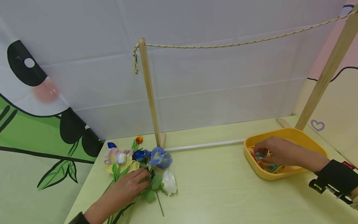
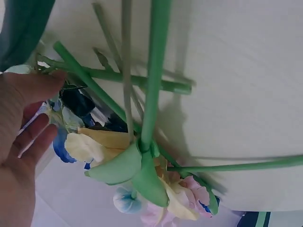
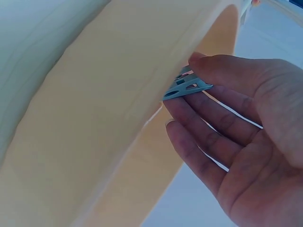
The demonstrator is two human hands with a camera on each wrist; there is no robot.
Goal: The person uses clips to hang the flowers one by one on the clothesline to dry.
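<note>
My left hand (image 1: 127, 188) is at a bunch of artificial flowers on the table, its thumb and fingers at a green stem (image 2: 113, 75); leaves and petals partly hide the grip. Around it lie blue flowers (image 1: 158, 156), yellow petals (image 2: 90, 147), pink petals (image 1: 112, 155) and a white flower (image 1: 169, 183). My right hand (image 1: 279, 151) reaches into the yellow basin (image 1: 300, 137). Between thumb and fingers it pinches a blue-green clothespin (image 3: 187, 87), close by the basin's wall in the right wrist view. More coloured clothespins (image 1: 272, 168) lie beneath this hand.
A rope (image 1: 223, 46) spans between a left wooden post (image 1: 149, 90) and a right wooden post (image 1: 327, 71). A white rod (image 1: 207, 145) runs along the table between their bases. Behind stands a pale fabric wall with a cartoon print.
</note>
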